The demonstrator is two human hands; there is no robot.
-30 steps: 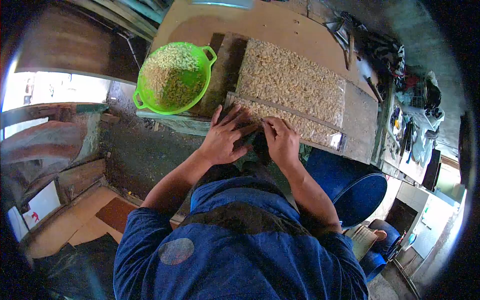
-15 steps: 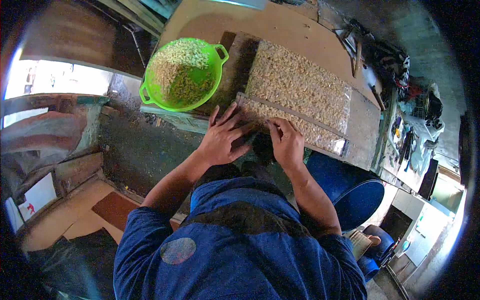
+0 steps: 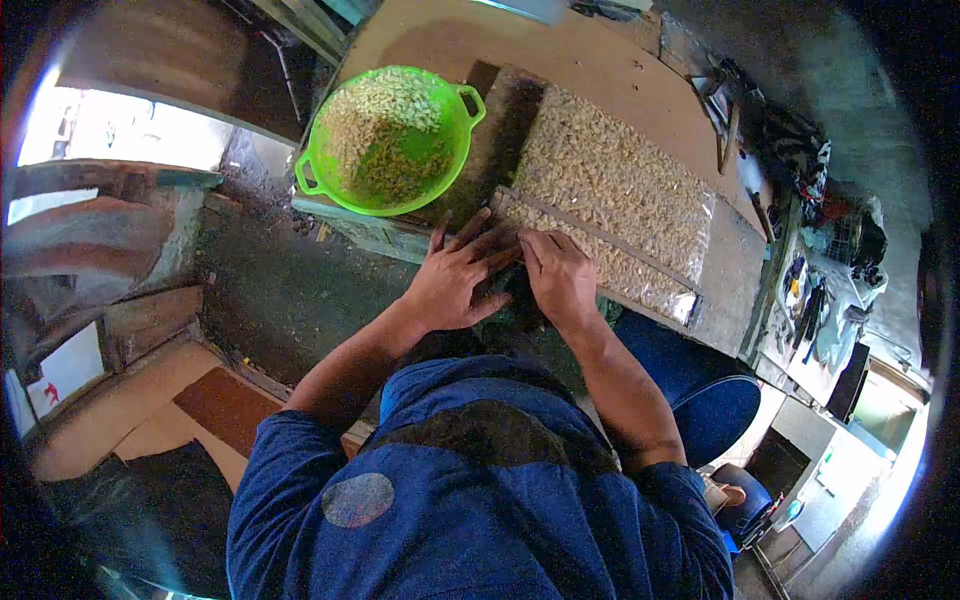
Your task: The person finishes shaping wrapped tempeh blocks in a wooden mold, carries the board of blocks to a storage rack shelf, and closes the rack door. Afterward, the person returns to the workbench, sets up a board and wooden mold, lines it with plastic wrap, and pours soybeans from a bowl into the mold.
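A broad flat slab of pale beans or grains under clear plastic [image 3: 610, 170] lies on the worktable, with a thin wooden strip [image 3: 615, 243] across it near the front edge. My left hand [image 3: 458, 280] lies with fingers spread at the strip's left end, beside the slab's near corner. Close to those fingertips, my right hand [image 3: 562, 278] is closed in a pinch at the slab's front edge. Whatever is between its fingertips is too small or hidden to name. To the left stands a bright green two-handled basin [image 3: 309, 180] holding pale and brownish grains.
The wooden worktable [image 3: 570, 60] runs behind the slab. A large blue barrel [image 3: 715, 415] stands under its right front edge. Plastic bags and tools [image 3: 835, 290] hang at the right. A dark cloth or sheet [image 3: 150, 515] lies at lower left.
My right hand has moved left along the slab's front edge, closer to my left hand. My left hand stays spread at the corner. The camera view has shifted slightly.
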